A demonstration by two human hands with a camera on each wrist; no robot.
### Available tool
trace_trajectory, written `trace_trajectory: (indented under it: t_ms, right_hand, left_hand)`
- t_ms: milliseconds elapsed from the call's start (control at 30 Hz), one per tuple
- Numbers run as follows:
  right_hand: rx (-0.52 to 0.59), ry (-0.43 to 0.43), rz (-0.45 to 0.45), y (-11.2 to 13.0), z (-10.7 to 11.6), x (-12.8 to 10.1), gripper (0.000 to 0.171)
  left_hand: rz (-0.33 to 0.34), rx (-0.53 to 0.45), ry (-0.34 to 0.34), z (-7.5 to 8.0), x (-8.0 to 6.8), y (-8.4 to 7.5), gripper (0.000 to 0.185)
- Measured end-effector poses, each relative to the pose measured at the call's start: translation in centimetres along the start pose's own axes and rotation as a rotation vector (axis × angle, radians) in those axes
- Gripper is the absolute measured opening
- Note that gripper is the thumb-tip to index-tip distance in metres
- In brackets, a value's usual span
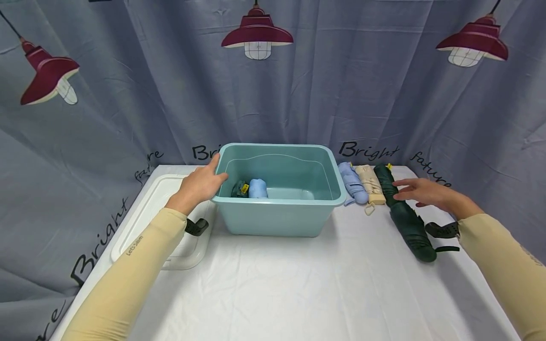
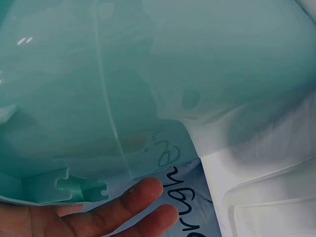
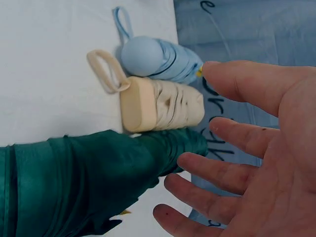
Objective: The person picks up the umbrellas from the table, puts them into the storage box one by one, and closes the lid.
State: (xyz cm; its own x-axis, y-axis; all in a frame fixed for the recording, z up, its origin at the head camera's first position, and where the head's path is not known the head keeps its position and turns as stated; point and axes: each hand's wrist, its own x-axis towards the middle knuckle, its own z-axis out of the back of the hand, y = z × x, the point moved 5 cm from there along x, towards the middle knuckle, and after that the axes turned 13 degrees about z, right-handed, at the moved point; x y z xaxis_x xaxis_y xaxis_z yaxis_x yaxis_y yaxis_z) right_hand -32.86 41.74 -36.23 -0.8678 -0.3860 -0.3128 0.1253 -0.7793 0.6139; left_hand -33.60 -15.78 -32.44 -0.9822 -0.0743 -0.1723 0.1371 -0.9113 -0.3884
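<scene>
A teal storage bin (image 1: 273,218) stands on the table; a light blue rolled bundle (image 1: 258,188) and a dark green one with a yellow tag (image 1: 240,189) show inside. My left hand (image 1: 200,183) holds the bin's left rim, thumb over the edge and fingers under its outer side. To the right of the bin lie a light blue folded umbrella (image 3: 165,60), a beige folded umbrella (image 3: 173,106) and dark green folded umbrella fabric (image 3: 94,177); whether the green is one umbrella or two I cannot tell. Over the green fabric hovers my right hand (image 1: 431,193), fingers spread and holding nothing.
A white lid (image 1: 145,215) lies flat left of the bin, partly under my left forearm. White cloth covers the table (image 1: 298,284). Behind it hangs a grey-blue curtain (image 1: 298,94) printed with red lamps and lettering.
</scene>
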Motion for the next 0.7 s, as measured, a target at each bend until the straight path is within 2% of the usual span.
trace_trajectory:
  t_ms: [267,700]
  right_hand:
    - [0.006,-0.008,-0.024,-1.3,-0.3,-0.4,0.086]
    - [0.054,0.026,-0.071,-3.7,-1.9,-1.2,0.085]
  left_hand:
    - [-0.002,0.003,-0.007,0.2,-0.1,-0.1,0.078]
    - [-0.007,-0.004,-0.002,-0.1,-0.1,0.0,0.077]
